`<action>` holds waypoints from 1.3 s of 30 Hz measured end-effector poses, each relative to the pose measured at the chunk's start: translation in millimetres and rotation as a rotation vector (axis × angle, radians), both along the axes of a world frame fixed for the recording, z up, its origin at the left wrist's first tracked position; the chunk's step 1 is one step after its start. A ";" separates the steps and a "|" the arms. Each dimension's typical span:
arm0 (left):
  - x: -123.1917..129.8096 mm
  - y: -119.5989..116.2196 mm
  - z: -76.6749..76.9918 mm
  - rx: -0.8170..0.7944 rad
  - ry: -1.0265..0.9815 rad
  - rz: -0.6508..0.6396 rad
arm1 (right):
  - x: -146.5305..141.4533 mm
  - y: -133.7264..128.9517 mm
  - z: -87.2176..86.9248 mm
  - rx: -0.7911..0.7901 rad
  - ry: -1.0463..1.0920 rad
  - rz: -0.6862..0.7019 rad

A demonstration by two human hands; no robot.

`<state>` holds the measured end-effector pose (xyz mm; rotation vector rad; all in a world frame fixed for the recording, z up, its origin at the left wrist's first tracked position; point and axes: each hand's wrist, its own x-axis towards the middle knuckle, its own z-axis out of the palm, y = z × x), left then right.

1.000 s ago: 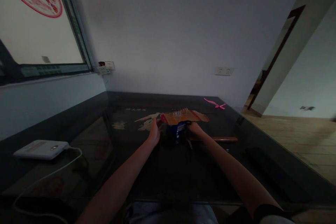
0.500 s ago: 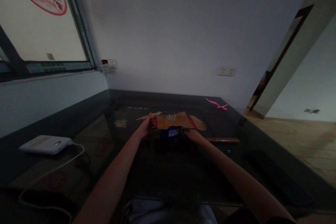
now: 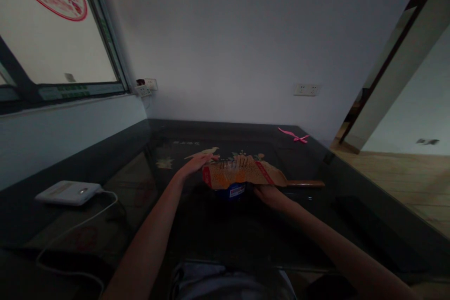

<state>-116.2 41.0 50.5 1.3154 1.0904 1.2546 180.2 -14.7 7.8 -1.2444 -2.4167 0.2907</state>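
Observation:
A brown cardboard piece with red bands lies over a blue container that has a white label. Several thin nails stand upright in a row on the cardboard. My left hand is just off the cardboard's left end, fingers stretched out over its far left corner, holding nothing. My right hand is at the near right side, its fingers partly hidden under the cardboard's edge. A brown wooden handle lies to the right of the cardboard.
On the dark glossy table, a white power bank with a cable lies at the left. A pink ribbon is at the back right, and a long black object rests at the right. A wall stands behind.
My left hand has let go of the cardboard's left end and opened. The cardboard and blue container sit slightly lower and nearer in view, with my right hand alongside.

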 end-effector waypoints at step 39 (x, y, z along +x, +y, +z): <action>29.1 -33.9 14.5 0.468 0.626 -0.045 | -28.0 51.0 59.4 -0.060 0.490 0.104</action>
